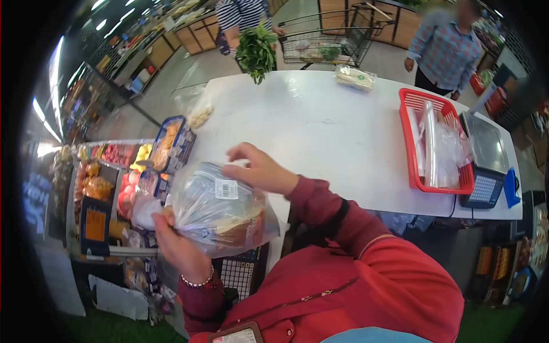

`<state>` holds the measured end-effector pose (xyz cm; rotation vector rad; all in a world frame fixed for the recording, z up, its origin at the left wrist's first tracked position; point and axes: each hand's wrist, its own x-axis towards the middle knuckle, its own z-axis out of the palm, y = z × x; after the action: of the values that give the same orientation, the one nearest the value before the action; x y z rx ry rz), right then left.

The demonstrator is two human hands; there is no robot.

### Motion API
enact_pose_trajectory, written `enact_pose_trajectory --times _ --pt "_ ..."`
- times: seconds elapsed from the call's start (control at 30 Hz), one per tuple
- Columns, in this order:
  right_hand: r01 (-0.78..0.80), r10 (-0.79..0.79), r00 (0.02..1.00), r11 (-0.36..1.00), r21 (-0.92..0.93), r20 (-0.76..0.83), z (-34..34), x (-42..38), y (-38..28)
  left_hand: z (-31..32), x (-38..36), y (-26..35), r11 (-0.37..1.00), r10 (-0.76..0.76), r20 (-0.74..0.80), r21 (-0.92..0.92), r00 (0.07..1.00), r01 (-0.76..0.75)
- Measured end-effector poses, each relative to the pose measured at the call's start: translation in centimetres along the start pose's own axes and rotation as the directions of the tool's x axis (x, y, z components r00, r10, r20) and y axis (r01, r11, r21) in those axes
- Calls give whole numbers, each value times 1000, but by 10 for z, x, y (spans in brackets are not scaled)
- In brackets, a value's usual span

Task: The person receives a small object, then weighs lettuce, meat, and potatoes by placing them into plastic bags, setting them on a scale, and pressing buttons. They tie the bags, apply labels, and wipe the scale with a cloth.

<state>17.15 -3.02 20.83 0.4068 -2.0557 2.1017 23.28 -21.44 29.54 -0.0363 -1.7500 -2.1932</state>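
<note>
I hold a clear plastic bag of produce with a white barcode label stuck on top. My left hand grips the bag's gathered neck from below; a bead bracelet sits on that wrist. My right hand rests on the top of the bag beside the label, fingers curled and pressing. Both sleeves are red. The bag hangs at the near edge of a white counter.
A red basket with plastic bags and a weighing scale stand at the counter's right. A packed tray, a small bag and leafy greens held by another person lie further off. A second person stands by a cart. Produce shelves are at left.
</note>
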Motion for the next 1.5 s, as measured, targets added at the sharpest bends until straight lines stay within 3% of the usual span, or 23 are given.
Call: enact_pose_trajectory --times 0.03,0.07,0.1,0.13,0.2,0.23,0.27,0.33,0.43,0.47,0.57,0.6,0.7,0.77,0.83,0.93,1.0,1.13,1.23,1.27,1.4,1.47,1.5 --pt "-147 147 989 981 -128 -11 -36 -7 41 12 6 -13 995 -46 -11 93 999 47" --pt "-243 210 968 918 -313 -138 -71 -31 70 23 10 -24 989 -146 114 23 983 145" --pt "-223 107 963 830 -512 -246 -107 -62 98 37 16 -39 982 -191 175 31 966 189" --pt "-226 15 933 802 -553 -359 -140 -94 99 53 21 -57 972 -235 228 38 945 232" --pt "-357 -139 746 742 -568 -651 -195 -158 93 90 23 -88 952 -304 299 118 905 281" --pt "-391 -276 657 670 -631 -701 -222 -188 82 113 22 -102 942 -328 319 184 889 281" --pt "-494 -391 610 493 -716 -690 -246 -217 69 135 24 -121 951 -306 403 165 862 261" --pt "-607 -343 328 638 -474 -880 -265 -256 47 184 24 -147 962 -270 516 112 813 249" --pt "-794 -363 444 264 -548 -819 -279 -289 46 254 16 -165 939 -268 590 -16 761 343" --pt "-785 -339 378 377 -492 -862 -276 -284 45 273 11 -170 919 -274 611 -60 742 389" --pt "-884 -301 280 289 -367 -912 -274 -270 41 320 -5 -201 781 -240 660 -304 712 545" --pt "-893 -328 266 270 -360 -906 -275 -269 44 329 -5 -222 796 -206 668 -311 715 519" --pt "-885 -329 276 278 -372 -903 -276 -270 46 333 -9 -291 845 -348 732 -24 585 534" --pt "-891 -329 271 269 -365 -905 -276 -268 45 309 -11 -328 865 -488 770 361 412 349" --pt "-893 -320 269 270 -359 -908 -276 -266 45 284 -13 -304 822 -560 807 514 185 245" --pt "-907 -295 269 243 -344 -917 -276 -265 44 236 -2 -270 758 -641 764 616 69 215" --pt "-927 -243 250 218 -304 -937 -276 -266 45 192 7 -253 744 -666 730 633 154 212" --pt "-939 -153 222 233 -253 -963 -283 -268 50 88 22 -211 748 -643 610 629 462 210" --pt "-795 -348 390 341 -503 -852 -300 -261 63 5 29 -192 767 -483 425 628 766 135" --pt "-724 -327 437 424 -544 -838 -295 -236 47 -15 30 -180 755 -431 331 641 839 135" --pt "-231 -378 523 800 -554 -764 -248 -112 -3 -81 24 -142 805 -286 69 558 956 201" --pt "-136 -277 600 889 -437 -750 -226 -65 -20 -107 15 -132 834 -214 -11 519 977 189" --pt "-40 -344 623 883 -468 -702 -232 -42 -1 -116 11 -123 821 -176 -39 546 984 168"
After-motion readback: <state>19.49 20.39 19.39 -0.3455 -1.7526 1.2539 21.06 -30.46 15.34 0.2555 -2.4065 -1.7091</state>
